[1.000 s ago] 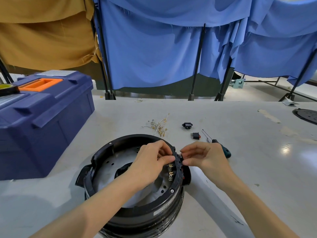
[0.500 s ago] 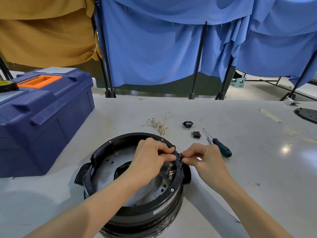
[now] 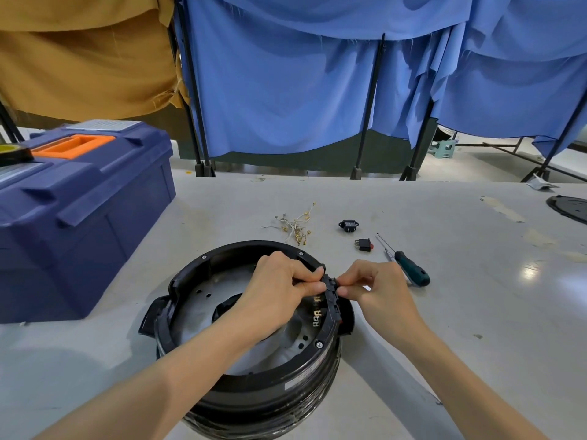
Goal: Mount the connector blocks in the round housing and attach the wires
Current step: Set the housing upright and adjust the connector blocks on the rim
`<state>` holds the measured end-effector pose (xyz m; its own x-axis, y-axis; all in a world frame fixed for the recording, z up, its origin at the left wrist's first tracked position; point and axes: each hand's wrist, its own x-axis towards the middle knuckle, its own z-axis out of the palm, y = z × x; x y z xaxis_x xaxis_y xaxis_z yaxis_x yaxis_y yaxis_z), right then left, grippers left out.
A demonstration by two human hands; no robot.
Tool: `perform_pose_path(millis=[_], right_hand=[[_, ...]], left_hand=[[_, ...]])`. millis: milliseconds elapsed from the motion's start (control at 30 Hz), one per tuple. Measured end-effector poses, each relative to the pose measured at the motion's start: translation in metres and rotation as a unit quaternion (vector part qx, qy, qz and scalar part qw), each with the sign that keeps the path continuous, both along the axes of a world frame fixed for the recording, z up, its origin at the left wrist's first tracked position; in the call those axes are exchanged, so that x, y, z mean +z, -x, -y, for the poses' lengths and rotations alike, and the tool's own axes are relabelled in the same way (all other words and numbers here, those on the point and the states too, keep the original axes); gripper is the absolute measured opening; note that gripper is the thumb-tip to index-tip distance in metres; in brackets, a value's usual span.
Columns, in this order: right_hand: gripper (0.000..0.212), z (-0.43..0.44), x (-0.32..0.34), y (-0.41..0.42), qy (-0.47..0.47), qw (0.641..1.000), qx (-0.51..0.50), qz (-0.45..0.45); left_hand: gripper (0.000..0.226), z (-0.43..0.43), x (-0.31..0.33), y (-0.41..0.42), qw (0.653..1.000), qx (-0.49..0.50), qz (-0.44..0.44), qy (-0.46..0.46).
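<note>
Block: connector block (image 3: 330, 285) sits on the housing (image 3: 241, 248) rim at about 2 o'clock, long axis 12-to-6 along the rim | Hands: left hand (image 3: 279, 290) pinches it from inside at 9, right hand (image 3: 378, 287) from outside at 3, fingers narrow, both equally near | Around: grey table (image 3: 460, 312), loose wires (image 3: 295, 225) at 12, curtains (image 3: 286, 90) behind

Workshop, blue toolbox (image 3: 82, 201), screwdriver (image 3: 409, 268), cloth-draped partition frames (image 3: 368, 100)

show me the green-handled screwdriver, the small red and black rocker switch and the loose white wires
green-handled screwdriver (image 3: 413, 268): head view, on its handle
small red and black rocker switch (image 3: 364, 245): head view, on its body
loose white wires (image 3: 294, 226): head view, middle of the tangle
</note>
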<state>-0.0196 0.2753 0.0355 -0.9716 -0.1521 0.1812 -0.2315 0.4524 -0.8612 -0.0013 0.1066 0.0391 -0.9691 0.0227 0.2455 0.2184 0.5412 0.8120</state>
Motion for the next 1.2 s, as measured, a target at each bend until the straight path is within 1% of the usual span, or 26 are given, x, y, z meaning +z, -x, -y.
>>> perform_pose_path(millis=[100, 233, 400, 567, 733, 1033, 1100, 1200], right_hand=[[0.026, -0.001, -0.0002, 0.0004, -0.018, 1.0, 0.008, -0.009], [0.021, 0.0007, 0.0007, 0.0018, -0.015, 1.0, 0.008, -0.009], [0.024, 0.0019, -0.0007, 0.0012, -0.029, 0.999, 0.012, -0.022], [0.017, 0.0031, -0.0023, 0.0036, -0.024, 0.999, 0.016, -0.024], [0.013, 0.0007, -0.0005, 0.0018, -0.06, 0.997, 0.043, -0.034], [0.024, 0.0062, -0.0041, -0.0034, -0.087, 0.991, 0.03, -0.093], [0.025, 0.0047, -0.0041, -0.0008, -0.081, 0.993, 0.029, -0.083], [0.029, 0.0003, -0.0009, 0.0034, -0.012, 0.999, 0.032, -0.02]], left_hand=[[0.012, 0.0003, -0.0014, 0.0001, 1.0, -0.011, -0.005, -0.002], [0.011, -0.0002, -0.0022, 0.0006, 1.0, -0.017, -0.012, -0.006], [0.01, -0.0013, -0.0034, 0.0006, 0.999, -0.027, -0.021, -0.009], [0.011, -0.0001, -0.0052, 0.0007, 0.999, -0.033, -0.027, -0.005], [0.013, 0.0003, -0.0062, 0.0014, 0.999, -0.042, -0.026, 0.008], [0.011, -0.002, -0.004, 0.0032, 0.999, -0.039, -0.015, -0.013], [0.01, -0.001, -0.0041, 0.002, 0.999, -0.034, -0.02, -0.007], [0.009, -0.0002, -0.0025, 0.0001, 0.999, -0.024, -0.022, -0.015]])
